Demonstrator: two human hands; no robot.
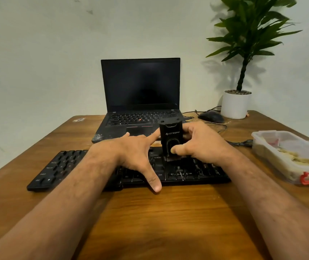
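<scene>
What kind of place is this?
Probably a home or office desk: an open black laptop, a flat black keyboard under a small black brush tool, and a black computer mouse on a brown wooden table.

Laptop (140, 81) behind keyboard (65, 166); mouse (211, 116), plant (251, 29) rt of laptop.

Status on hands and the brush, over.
Right hand grips black cleaning brush, bristles down on keyboard. Left hand spread flat alongside, forefinger at brush. Laptop behind keyboard.

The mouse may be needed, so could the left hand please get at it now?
Probably not directly: the right hand, gripping the brush tool, lies between the left hand and the mouse.
</scene>
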